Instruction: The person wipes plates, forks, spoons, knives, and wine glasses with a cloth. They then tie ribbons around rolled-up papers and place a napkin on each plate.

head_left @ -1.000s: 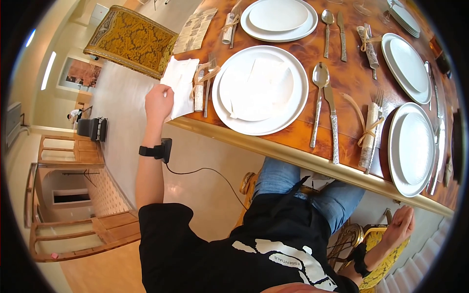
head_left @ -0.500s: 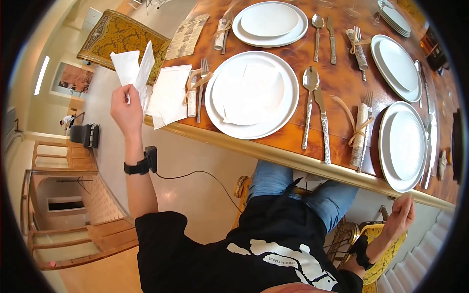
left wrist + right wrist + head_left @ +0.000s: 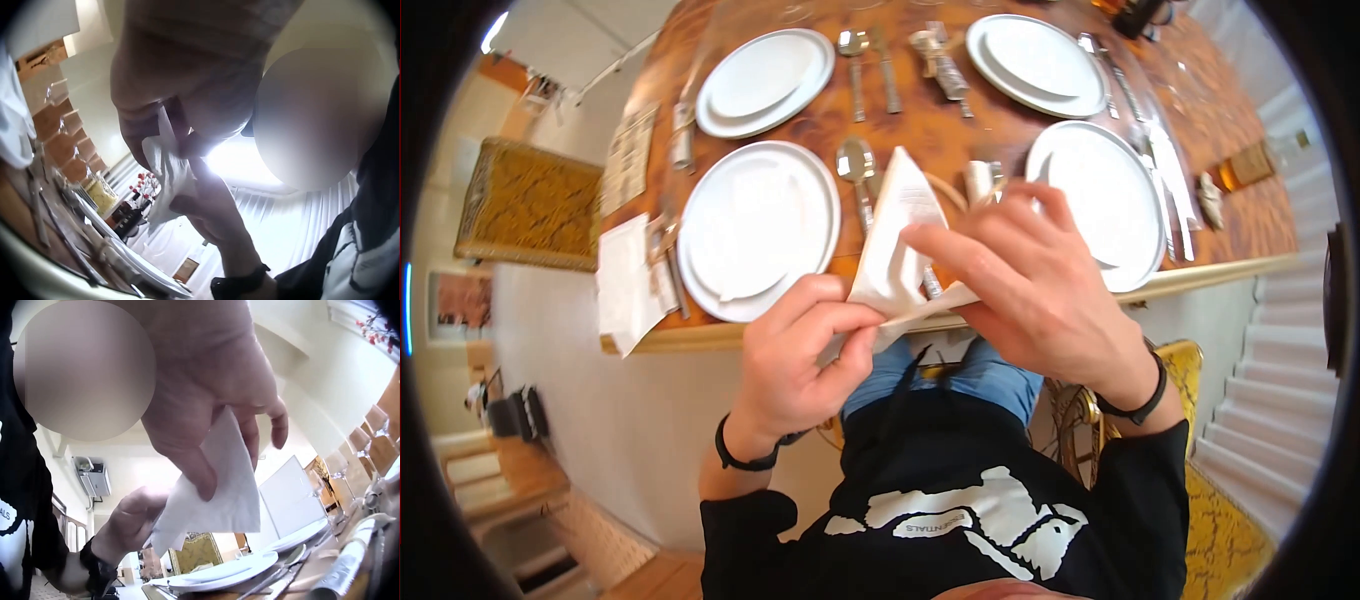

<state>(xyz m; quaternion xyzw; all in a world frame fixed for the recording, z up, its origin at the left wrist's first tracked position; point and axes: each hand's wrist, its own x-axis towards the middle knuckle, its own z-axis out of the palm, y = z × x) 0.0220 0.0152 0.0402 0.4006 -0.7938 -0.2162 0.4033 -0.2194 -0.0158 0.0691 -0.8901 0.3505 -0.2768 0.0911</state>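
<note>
A folded white napkin (image 3: 892, 245) is held up in front of the table edge, its pointed tip upward. My left hand (image 3: 802, 350) pinches its lower left part between thumb and fingers. On the other side my right hand (image 3: 1040, 290) grips the right part, index finger extended over it. The right wrist view shows the right thumb pressed on the napkin (image 3: 234, 481), other fingers behind it, and the left hand (image 3: 128, 525) at its lower edge. In the left wrist view the napkin (image 3: 169, 178) hangs between both hands; part of it is hidden by fingers.
White plates (image 3: 760, 230) stand on the wooden table, with a spoon (image 3: 856, 165) and tied cutlery rolls nearby. Another white napkin (image 3: 628, 280) lies at the left corner. A bottle (image 3: 1250, 168) stands at the right, and a patterned chair (image 3: 530, 205) at the left.
The left hand has brought the napkin from the table's left side to the middle. My right hand has risen from below the right table edge and taken hold of it. The head view has shifted.
</note>
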